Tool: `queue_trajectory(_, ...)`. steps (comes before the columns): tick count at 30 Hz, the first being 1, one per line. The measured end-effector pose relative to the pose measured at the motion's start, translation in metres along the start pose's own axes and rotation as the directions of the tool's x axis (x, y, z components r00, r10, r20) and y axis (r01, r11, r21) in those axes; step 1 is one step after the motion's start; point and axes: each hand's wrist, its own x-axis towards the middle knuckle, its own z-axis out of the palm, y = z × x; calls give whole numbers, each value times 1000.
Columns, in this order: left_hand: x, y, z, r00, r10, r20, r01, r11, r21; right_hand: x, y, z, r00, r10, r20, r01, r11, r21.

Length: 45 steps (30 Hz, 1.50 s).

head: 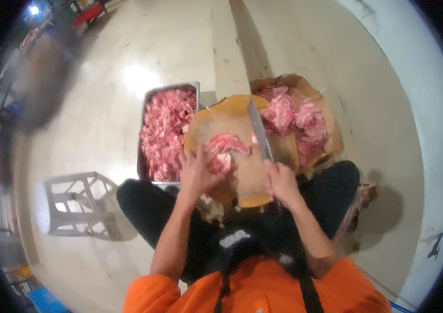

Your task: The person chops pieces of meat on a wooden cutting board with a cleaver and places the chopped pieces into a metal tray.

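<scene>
Before me is a rounded yellowish chopping block (245, 176), with a piece of raw meat (227, 144) on it. My left hand (198, 174) is at the meat's left side, fingers spread and gripping it against the block. In my right hand (284, 182) is the handle of a large knife (260, 127). Its long blade points away from me over the block's right part, apart from the main piece. A small meat scrap (254, 137) shows by the blade.
Left of the block, a metal tray (198, 96) holds many cut meat chunks (166, 133). Larger raw meat pieces (282, 111) lie in an open cardboard box (333, 129) at right. A white plastic stool (84, 207) lies tipped over on the floor. A pale wall (421, 98) runs along the right.
</scene>
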Motion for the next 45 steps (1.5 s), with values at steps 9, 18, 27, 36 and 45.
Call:
queue_trajectory(9, 13, -11, 10, 986, 161, -44, -163, 985, -51, -28, -75, 8, 898, -418, -135, 420, 907, -15)
queue_trajectory(18, 24, -19, -6, 981, 175, 79, -169, 983, -70, -16, -61, -3, 999, 12, 50, -5, 990, -142)
queue_trajectory(27, 15, -14, 8, 980, 199, -25, -200, 957, -212, -68, -148, 5, 854, -495, -160, 515, 761, 395)
queue_trajectory(36, 31, 0, 15, 983, 185, 1, -180, 960, -214, -21, -50, 7, 973, 47, 228, -44, 999, -16)
queue_trajectory(45, 17, -2, 1, 994, 108, 31, -99, 971, -219, -67, -145, 6, 835, -528, -152, 515, 655, 553)
